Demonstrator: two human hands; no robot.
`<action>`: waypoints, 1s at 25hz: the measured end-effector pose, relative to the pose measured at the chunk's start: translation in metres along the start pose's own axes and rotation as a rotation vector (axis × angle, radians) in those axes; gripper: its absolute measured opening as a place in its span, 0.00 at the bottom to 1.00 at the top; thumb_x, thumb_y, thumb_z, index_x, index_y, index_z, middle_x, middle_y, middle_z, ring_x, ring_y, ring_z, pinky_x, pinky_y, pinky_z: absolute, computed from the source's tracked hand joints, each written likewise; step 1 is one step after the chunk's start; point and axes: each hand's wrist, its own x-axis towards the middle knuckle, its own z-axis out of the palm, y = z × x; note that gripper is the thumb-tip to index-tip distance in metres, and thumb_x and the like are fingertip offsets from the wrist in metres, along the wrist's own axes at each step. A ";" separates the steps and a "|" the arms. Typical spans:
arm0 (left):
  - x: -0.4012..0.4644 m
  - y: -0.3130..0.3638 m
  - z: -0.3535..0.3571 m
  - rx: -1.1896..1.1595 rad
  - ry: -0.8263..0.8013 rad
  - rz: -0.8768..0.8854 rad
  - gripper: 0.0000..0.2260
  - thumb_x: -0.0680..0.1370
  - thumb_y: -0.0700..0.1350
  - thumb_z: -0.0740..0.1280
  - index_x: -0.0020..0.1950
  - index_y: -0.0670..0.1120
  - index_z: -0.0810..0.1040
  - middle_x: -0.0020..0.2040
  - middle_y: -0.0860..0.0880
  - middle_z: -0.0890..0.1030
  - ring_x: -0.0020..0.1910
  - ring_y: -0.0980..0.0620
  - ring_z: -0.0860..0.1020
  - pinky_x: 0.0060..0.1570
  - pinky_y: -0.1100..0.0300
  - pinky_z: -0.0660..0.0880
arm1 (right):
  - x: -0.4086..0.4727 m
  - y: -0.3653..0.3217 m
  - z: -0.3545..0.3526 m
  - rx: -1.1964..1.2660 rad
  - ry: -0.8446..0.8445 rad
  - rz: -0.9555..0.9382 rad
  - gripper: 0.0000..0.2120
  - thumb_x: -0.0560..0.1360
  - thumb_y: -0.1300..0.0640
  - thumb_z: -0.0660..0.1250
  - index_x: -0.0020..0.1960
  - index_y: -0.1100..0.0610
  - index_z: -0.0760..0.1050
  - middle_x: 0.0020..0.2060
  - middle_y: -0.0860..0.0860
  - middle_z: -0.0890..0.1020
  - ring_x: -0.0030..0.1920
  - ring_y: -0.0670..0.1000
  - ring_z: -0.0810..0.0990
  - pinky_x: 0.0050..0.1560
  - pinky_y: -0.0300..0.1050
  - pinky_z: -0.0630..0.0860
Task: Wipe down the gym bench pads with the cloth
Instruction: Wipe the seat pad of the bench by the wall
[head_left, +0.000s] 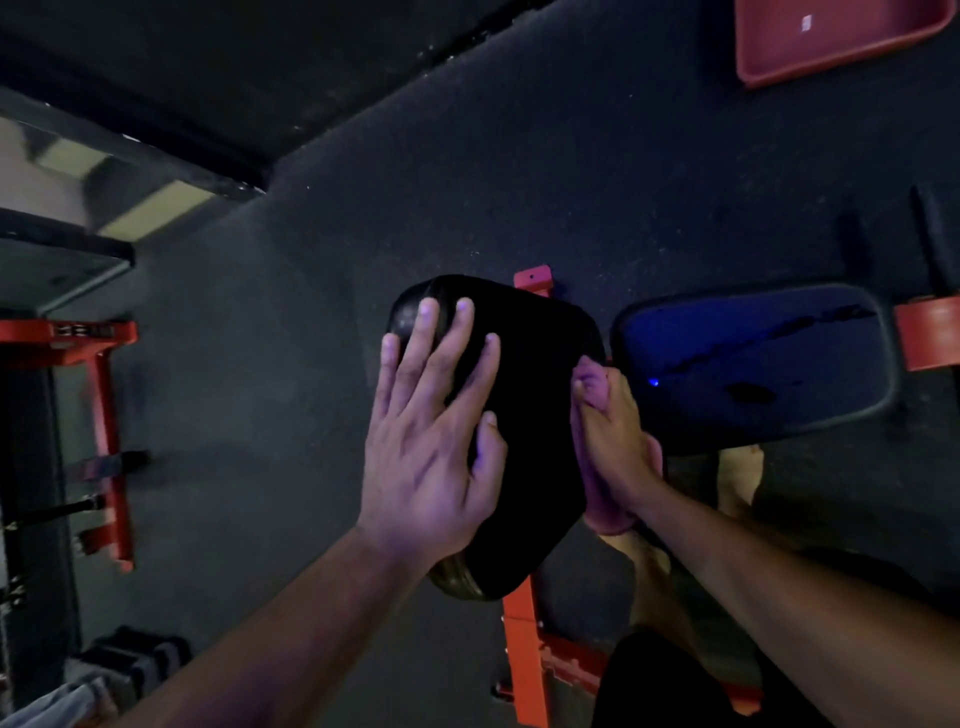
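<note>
On one black pad (524, 415), left hand (431, 441) flat, right hand (613, 441) gripping edge

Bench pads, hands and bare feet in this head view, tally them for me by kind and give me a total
Bench pads: 2, the near black pad under the hands and the glossy pad beyond it
Hands: 2, left hand and right hand
Bare feet: 2, one under the glossy pad, one lower down
Total: 6

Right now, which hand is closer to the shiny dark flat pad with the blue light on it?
Right. The right hand holds the near black pad's edge, just beside the shiny dark flat pad. The left hand lies flat farther away.
</note>
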 end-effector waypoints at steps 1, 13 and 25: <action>0.001 0.000 -0.001 0.035 -0.026 0.065 0.24 0.80 0.46 0.58 0.74 0.40 0.76 0.81 0.41 0.65 0.84 0.41 0.53 0.81 0.40 0.48 | -0.012 0.002 -0.008 0.094 -0.058 -0.012 0.08 0.85 0.50 0.62 0.61 0.48 0.76 0.58 0.44 0.80 0.60 0.45 0.79 0.60 0.43 0.73; 0.030 0.001 -0.009 0.439 -0.535 0.459 0.26 0.80 0.56 0.55 0.64 0.42 0.84 0.64 0.45 0.84 0.70 0.45 0.78 0.79 0.37 0.54 | 0.079 -0.002 0.000 -0.031 -0.011 -0.115 0.20 0.86 0.44 0.55 0.74 0.49 0.70 0.69 0.44 0.75 0.69 0.43 0.71 0.74 0.43 0.64; 0.032 0.000 -0.008 0.303 -0.569 0.415 0.24 0.77 0.54 0.58 0.61 0.42 0.85 0.62 0.45 0.85 0.66 0.49 0.81 0.78 0.43 0.60 | 0.010 0.041 0.010 -0.150 0.106 0.177 0.19 0.84 0.41 0.53 0.67 0.49 0.73 0.62 0.52 0.75 0.64 0.55 0.75 0.65 0.52 0.72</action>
